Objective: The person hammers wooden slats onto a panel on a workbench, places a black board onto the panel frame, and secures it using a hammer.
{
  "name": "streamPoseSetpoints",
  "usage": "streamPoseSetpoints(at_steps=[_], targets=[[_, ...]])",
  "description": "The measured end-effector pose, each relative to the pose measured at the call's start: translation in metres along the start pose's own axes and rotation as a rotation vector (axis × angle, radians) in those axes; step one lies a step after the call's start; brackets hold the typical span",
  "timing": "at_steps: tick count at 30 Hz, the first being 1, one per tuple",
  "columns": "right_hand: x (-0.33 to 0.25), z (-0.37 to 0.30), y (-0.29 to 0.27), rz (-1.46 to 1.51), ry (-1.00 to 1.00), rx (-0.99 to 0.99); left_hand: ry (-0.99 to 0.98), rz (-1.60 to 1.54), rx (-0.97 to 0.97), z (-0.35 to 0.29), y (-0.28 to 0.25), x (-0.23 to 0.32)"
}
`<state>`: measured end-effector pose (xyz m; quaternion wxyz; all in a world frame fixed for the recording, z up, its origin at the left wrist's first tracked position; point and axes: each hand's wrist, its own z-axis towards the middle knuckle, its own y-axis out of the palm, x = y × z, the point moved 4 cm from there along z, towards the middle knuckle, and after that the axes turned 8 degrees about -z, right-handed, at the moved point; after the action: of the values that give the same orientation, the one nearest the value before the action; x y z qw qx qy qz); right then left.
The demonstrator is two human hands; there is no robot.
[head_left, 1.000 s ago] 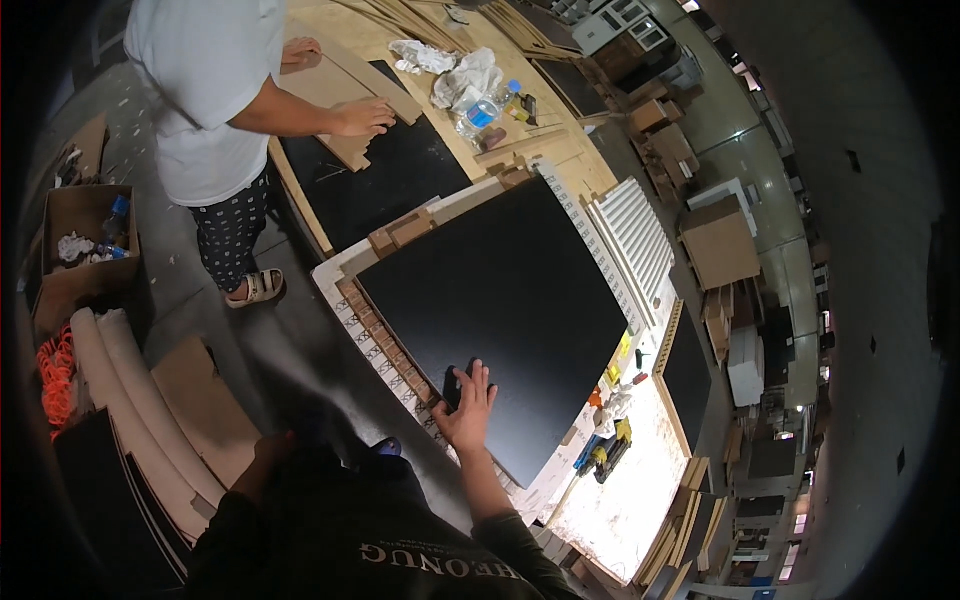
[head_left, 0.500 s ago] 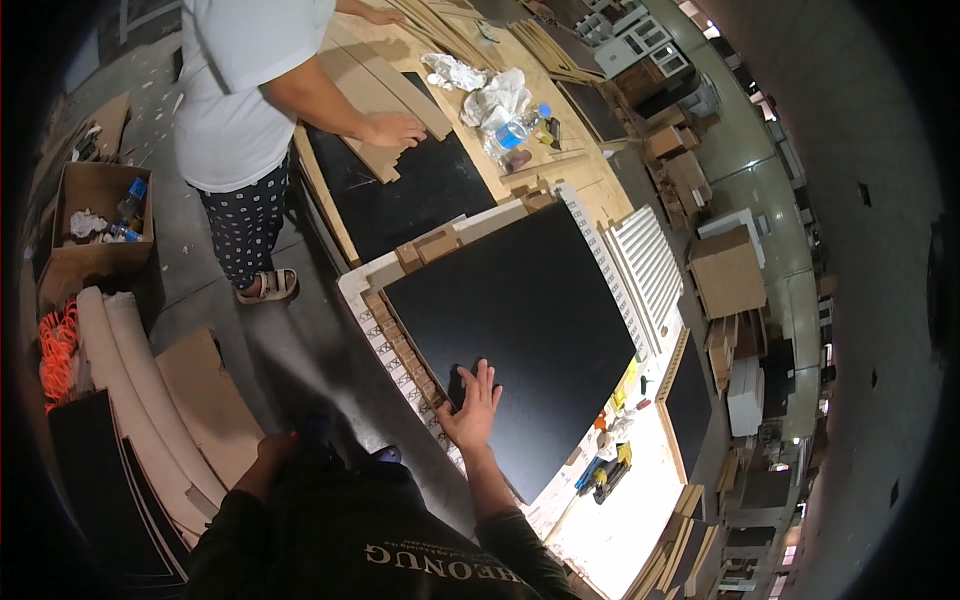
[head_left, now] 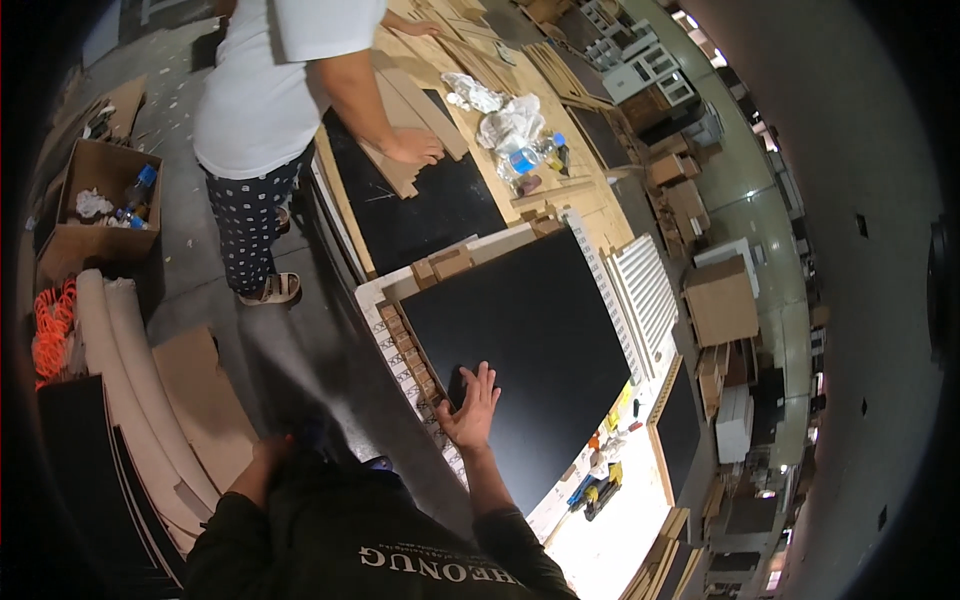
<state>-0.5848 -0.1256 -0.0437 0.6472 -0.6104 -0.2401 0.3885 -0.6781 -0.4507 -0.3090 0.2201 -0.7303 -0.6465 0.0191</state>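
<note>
My right hand (head_left: 470, 408) lies on the near left edge of a large black panel (head_left: 530, 340), fingers spread over its surface. Beneath the panel, a row of small brown blocks (head_left: 408, 350) runs along the left side on a white patterned strip (head_left: 390, 338). At my side hangs my left hand (head_left: 265, 458), low over the floor; its fingers are mostly hidden in shadow. A small red spot shows beside it, too small to make out.
Across the table a co-worker in a white shirt (head_left: 245, 110) rests a hand on brown boards (head_left: 410, 110). A water bottle (head_left: 525, 160) and crumpled plastic (head_left: 510, 122) lie beyond. Tools (head_left: 598, 492) sit at right. A carton (head_left: 105, 240), fabric rolls (head_left: 135, 380) and orange cord (head_left: 52, 335) stand left.
The view has shifted slightly, so the table and the co-worker appear a little farther right. My right hand stays on the panel; the co-worker's hand stays on the boards.
</note>
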Motion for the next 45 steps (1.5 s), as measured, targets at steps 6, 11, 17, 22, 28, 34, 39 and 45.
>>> streamPoseSetpoints(at_steps=[6, 11, 17, 22, 28, 34, 39, 45], targets=[[-0.012, 0.021, 0.009, 0.023, -0.044, 0.03, -0.019, -0.085, 0.066, 0.024, 0.013, -0.027], [-0.011, 0.02, 0.01, 0.022, -0.047, 0.028, -0.033, -0.186, 0.088, -0.018, -0.008, -0.022], [-0.024, 0.044, 0.016, -0.001, 0.009, -0.006, -0.095, -0.237, 0.107, -0.039, -0.016, -0.038], [-0.029, 0.047, 0.018, -0.025, -0.037, -0.025, -0.081, -0.24, 0.164, -0.014, 0.016, -0.073], [-0.028, 0.059, 0.025, 0.006, -0.005, -0.079, -0.15, -0.316, 0.194, -0.034, 0.015, -0.076], [-0.037, 0.065, 0.03, -0.006, -0.087, -0.008, -0.181, -0.353, 0.153, -0.022, 0.032, -0.088], [-0.032, 0.069, 0.039, -0.033, -0.021, -0.061, -0.16, -0.363, 0.177, -0.023, 0.042, -0.091], [-0.037, 0.085, 0.047, -0.033, -0.107, 0.011, -0.182, -0.387, 0.157, -0.035, 0.036, -0.089]])
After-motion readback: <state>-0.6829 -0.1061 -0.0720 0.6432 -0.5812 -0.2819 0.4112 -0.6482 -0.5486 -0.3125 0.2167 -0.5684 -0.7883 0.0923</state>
